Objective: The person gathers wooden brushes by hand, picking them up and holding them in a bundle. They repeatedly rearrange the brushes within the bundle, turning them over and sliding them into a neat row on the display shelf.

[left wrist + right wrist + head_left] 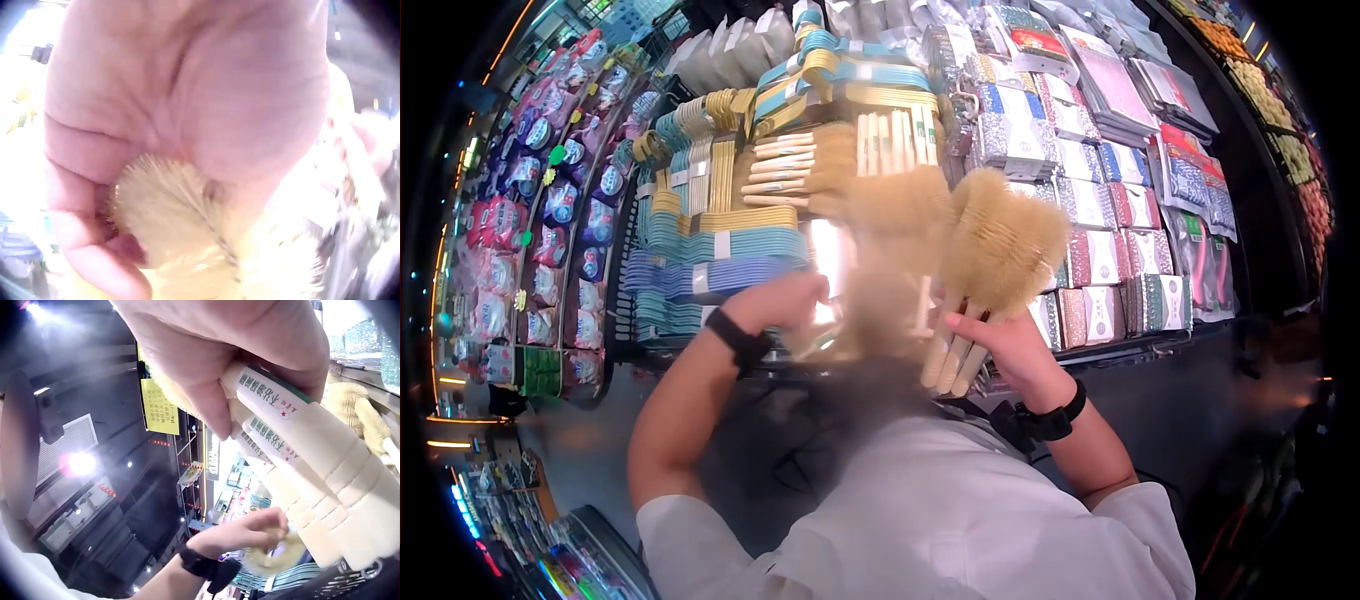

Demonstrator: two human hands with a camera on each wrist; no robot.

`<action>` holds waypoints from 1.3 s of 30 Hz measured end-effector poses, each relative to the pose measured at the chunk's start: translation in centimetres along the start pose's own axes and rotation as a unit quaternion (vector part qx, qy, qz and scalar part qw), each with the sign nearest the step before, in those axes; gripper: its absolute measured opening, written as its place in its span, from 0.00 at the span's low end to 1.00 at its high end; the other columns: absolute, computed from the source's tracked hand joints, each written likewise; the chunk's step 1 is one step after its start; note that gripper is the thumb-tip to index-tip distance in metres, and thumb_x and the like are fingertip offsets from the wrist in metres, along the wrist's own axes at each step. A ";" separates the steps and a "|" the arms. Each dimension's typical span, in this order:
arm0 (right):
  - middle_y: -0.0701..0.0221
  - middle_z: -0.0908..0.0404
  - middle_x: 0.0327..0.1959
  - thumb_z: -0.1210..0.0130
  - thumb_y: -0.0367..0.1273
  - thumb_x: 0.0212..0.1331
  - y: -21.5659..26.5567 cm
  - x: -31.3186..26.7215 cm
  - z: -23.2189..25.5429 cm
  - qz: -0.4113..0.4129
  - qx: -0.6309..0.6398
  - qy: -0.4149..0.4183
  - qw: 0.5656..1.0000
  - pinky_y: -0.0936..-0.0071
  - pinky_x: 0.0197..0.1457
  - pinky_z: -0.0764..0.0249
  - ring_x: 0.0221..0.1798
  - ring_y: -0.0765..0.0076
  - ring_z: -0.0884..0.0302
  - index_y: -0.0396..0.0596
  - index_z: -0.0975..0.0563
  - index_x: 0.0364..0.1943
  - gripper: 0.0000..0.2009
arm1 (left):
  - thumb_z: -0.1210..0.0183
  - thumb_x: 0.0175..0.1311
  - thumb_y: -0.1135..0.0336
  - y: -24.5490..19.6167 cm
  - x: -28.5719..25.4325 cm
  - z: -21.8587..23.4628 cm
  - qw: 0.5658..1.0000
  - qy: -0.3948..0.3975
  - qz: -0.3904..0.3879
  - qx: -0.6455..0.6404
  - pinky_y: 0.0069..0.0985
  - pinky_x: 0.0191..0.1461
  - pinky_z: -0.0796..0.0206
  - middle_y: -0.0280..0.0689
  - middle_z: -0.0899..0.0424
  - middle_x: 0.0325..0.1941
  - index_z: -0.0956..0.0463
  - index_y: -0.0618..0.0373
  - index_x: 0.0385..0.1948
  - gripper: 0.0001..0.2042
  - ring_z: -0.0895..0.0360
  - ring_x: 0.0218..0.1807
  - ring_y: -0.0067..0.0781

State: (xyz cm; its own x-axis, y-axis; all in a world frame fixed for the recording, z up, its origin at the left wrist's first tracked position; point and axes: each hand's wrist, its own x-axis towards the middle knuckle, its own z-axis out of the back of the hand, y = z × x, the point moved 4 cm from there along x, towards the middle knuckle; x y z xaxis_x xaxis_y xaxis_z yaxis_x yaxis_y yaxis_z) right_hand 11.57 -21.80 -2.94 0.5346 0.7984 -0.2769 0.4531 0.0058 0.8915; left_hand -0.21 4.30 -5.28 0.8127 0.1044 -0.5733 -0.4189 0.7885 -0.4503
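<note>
Several brushes with pale wooden handles and tan bristle heads (pixel 1003 240) are in my right hand (pixel 1012 350), which grips them by the handles, heads up. The right wrist view shows that hand (pixel 250 344) around the flat handles (pixel 312 469), which bear green-printed labels. My left hand (pixel 788 302) is above the front of the display, with a blurred tan shape beside it. In the left wrist view, the fingers of this hand (pixel 187 94) curl around a bristly brush head (pixel 169 212); its handle cannot be made out.
Stacked brushes (pixel 785 170) lie at the middle of the display, with blue and yellow banded goods (pixel 730 245) to the left. Packaged glittery cloths (pixel 1088 205) fill the right side. A rack of colourful packs (pixel 550 200) stands far left. The display's front edge (pixel 1120 350) is near my body.
</note>
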 end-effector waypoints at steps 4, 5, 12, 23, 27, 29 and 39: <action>0.65 0.22 0.50 0.43 0.23 0.57 1.1 0.9 -0.7 0.022 -0.006 0.020 1.000 0.68 0.56 0.27 0.52 0.65 0.23 0.40 0.29 0.55 0.20 | 0.51 0.53 0.78 -4.4 -8.0 7.6 0.940 -0.051 -0.100 -0.323 0.16 0.30 0.37 0.32 0.24 0.36 0.31 0.56 0.38 0.10 0.30 0.32 0.18; 0.65 0.22 0.50 0.43 0.23 0.58 1.2 1.2 -0.8 0.028 -0.010 0.027 0.999 0.69 0.56 0.27 0.52 0.66 0.23 0.40 0.29 0.54 0.19 | 0.51 0.52 0.78 -5.4 -9.7 8.6 0.927 -0.051 -0.106 -0.355 0.16 0.29 0.37 0.34 0.24 0.37 0.32 0.57 0.39 0.11 0.30 0.31 0.18; 0.69 0.23 0.52 0.38 0.24 0.55 4.0 1.9 -6.3 0.131 -0.193 0.193 0.953 0.69 0.60 0.31 0.54 0.69 0.26 0.44 0.30 0.57 0.24 | 0.50 0.56 0.69 -8.0 -13.3 8.4 0.823 0.046 -0.178 -0.537 0.15 0.27 0.39 0.44 0.24 0.39 0.35 0.58 0.40 0.10 0.31 0.30 0.22; 0.69 0.26 0.55 0.40 0.26 0.57 1.9 3.7 -8.2 0.072 0.017 0.175 0.982 0.69 0.57 0.28 0.55 0.69 0.26 0.43 0.32 0.60 0.25 | 0.56 0.73 0.57 -8.0 -9.5 1.5 0.766 -0.323 -0.144 -0.537 0.29 0.61 0.37 0.40 0.28 0.60 0.40 0.59 0.64 0.22 0.29 0.59 0.30; 0.69 0.25 0.54 0.41 0.25 0.58 2.5 3.2 -9.0 0.073 0.012 0.157 0.985 0.71 0.56 0.27 0.54 0.71 0.26 0.42 0.31 0.58 0.23 | 0.52 0.72 0.62 -8.9 -7.9 0.0 0.822 -0.312 -0.126 -0.459 0.21 0.53 0.35 0.35 0.23 0.49 0.31 0.60 0.54 0.15 0.27 0.49 0.24; 0.68 0.24 0.53 0.41 0.26 0.58 2.8 3.1 -9.4 0.061 0.075 0.157 0.983 0.71 0.55 0.27 0.53 0.71 0.25 0.42 0.30 0.57 0.22 | 0.53 0.73 0.61 -8.6 -7.9 0.1 0.818 -0.371 -0.124 -0.421 0.19 0.48 0.35 0.32 0.23 0.41 0.28 0.61 0.48 0.13 0.26 0.43 0.22; 0.63 0.21 0.48 0.47 0.22 0.58 2.3 3.6 -7.0 0.095 0.077 0.114 0.986 0.68 0.52 0.24 0.49 0.66 0.21 0.39 0.31 0.56 0.20 | 0.55 0.73 0.62 -9.3 -8.1 1.8 0.719 -0.382 -0.153 -0.561 0.14 0.25 0.46 0.27 0.34 0.26 0.34 0.58 0.50 0.12 0.39 0.24 0.14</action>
State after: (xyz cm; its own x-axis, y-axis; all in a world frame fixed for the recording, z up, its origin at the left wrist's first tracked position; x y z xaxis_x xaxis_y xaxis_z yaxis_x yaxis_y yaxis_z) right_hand 9.54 -14.70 0.67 0.4531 0.8914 -0.0069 0.4735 -0.2341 0.8491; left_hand -2.15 -2.83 4.80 0.7425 0.6695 0.0200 0.1120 -0.0947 -0.9892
